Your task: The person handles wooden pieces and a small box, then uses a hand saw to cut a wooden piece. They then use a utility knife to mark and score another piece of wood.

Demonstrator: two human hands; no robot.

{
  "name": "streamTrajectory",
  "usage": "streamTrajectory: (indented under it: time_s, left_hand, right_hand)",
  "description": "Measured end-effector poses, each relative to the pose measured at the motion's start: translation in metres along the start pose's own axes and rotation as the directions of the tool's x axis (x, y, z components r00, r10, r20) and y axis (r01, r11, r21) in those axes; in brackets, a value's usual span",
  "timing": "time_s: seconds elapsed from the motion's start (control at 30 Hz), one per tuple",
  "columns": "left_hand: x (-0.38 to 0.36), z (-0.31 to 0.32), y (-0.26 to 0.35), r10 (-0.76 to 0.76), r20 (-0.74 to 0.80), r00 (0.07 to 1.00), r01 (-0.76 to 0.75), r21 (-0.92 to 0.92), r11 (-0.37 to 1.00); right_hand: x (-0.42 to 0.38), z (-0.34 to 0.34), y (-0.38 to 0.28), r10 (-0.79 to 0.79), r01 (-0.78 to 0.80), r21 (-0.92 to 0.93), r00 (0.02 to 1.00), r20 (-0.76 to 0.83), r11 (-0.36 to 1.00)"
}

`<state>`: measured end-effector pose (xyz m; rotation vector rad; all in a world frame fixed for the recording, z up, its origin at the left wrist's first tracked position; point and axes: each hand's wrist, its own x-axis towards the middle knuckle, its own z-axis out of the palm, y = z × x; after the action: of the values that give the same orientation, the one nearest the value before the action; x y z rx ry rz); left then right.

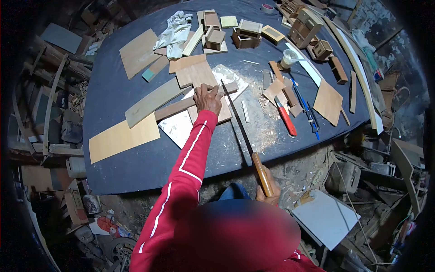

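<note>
My left hand [208,98] presses down on a narrow brown wooden strip [174,109], its fingers bent over it. The strip lies slantwise across flat boards and a white sheet [177,130]. In my right hand [270,187], at the table's front edge, is the wooden handle [262,174] of a handsaw. Its long dark blade [239,119] points away from me, and the tip overlaps the strip's right end in this view. Under and behind my left hand is a light brown board [194,75]. A small pale stick [245,111] lies right of the blade.
A red-handled cutter [286,119] and a blue-and-black tool [311,117] lie to the right among wood scraps and shavings. Small wooden boxes [247,34], a plastic cup [288,59] and a white cloth [174,35] stand or lie farther back. Clutter fills the floor around the table.
</note>
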<state>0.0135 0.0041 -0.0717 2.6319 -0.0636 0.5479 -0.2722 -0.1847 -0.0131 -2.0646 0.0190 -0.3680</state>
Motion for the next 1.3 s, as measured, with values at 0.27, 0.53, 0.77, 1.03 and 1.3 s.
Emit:
streamTrajectory:
  time_s: [0.27, 0.53, 0.77, 1.03, 1.3]
  left_hand:
    - [0.003, 0.003, -0.002, 0.025, -0.016, 1.0, -0.025, -0.006, 1.0]
    - [0.0, 0.005, -0.005, 0.046, -0.028, 0.999, -0.046, -0.024, 0.999]
    - [0.001, 0.002, -0.001, -0.002, -0.003, 1.0, 0.001, -0.043, 0.999]
    - [0.0, 0.002, -0.001, 0.022, -0.017, 1.0, -0.023, -0.029, 0.999]
    - [0.001, 0.001, 0.0, 0.017, -0.02, 1.0, -0.017, -0.021, 1.0]
  right_hand:
    - [0.064, 0.044, 0.009, 0.073, -0.073, 0.079, 0.997, 0.001, 0.994]
    - [0.018, 0.015, 0.003, -0.096, 0.094, -0.02, 0.992, -0.083, 0.995]
    - [0.063, 0.044, 0.014, 0.0, 0.001, 0.091, 1.0, -0.017, 0.996]
    - [0.021, 0.018, 0.009, -0.063, 0.059, -0.082, 0.997, -0.04, 0.995]
    - [0.034, 0.03, 0.02, 0.062, -0.063, 0.057, 0.998, 0.021, 0.996]
